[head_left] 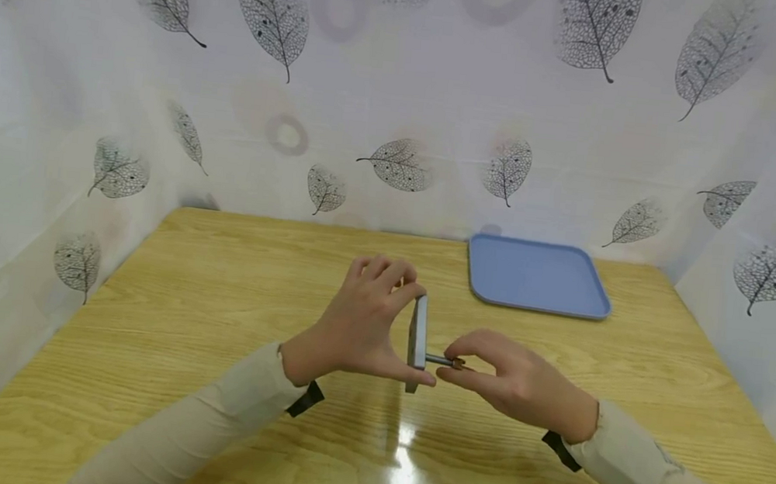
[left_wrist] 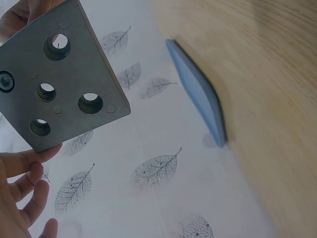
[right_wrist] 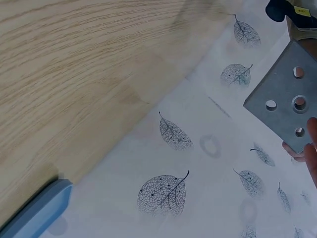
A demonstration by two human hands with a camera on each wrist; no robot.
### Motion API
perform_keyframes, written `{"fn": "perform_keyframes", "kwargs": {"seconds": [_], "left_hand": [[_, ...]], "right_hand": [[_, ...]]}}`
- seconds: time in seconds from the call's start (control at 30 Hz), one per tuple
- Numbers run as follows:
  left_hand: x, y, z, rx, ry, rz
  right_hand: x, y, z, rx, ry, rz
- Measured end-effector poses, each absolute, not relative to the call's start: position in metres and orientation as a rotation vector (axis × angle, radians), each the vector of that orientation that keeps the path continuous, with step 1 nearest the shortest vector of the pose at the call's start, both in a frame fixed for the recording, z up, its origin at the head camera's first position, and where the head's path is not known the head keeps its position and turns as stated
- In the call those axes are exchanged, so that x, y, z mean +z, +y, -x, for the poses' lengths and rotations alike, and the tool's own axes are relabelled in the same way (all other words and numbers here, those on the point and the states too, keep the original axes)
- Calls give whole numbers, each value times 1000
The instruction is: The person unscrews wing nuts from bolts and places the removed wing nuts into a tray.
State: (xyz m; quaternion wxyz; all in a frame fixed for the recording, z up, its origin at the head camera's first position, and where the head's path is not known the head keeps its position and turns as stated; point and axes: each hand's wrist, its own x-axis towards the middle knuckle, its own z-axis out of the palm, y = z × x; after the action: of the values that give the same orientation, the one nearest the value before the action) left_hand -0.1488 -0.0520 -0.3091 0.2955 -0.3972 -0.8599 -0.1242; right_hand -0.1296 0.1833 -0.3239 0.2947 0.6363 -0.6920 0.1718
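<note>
A grey metal plate [head_left: 420,331] with several round holes stands on edge in the air above the table. My left hand [head_left: 362,321] grips it, the thumb along its near edge and a fingertip at its far edge. One hole in the plate [left_wrist: 64,84] shows screw thread in the left wrist view. My right hand [head_left: 522,381] pinches the copper-coloured end of a thin grey rod [head_left: 438,359]. That rod reaches to the plate's right face; how far it enters is hidden. In the right wrist view the plate [right_wrist: 282,89] shows its other face.
A blue tray [head_left: 539,276] lies at the back right of the wooden table [head_left: 251,283]. White cloth with a leaf print [head_left: 403,80] hangs behind and along both sides. Dark straps [head_left: 306,399] sit at both wrists.
</note>
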Motion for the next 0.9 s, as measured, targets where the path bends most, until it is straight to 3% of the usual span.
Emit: {"fn": "perform_keyframes", "kwargs": {"seconds": [0.4, 0.9], "left_hand": [[-310, -53, 151, -334, -2280, 1069], [-311, -52, 150, -318, -2269, 1066]], "right_hand": [[-325, 180, 136, 438, -1618, -1672], [-320, 182, 130, 256, -1799, -1666]]}}
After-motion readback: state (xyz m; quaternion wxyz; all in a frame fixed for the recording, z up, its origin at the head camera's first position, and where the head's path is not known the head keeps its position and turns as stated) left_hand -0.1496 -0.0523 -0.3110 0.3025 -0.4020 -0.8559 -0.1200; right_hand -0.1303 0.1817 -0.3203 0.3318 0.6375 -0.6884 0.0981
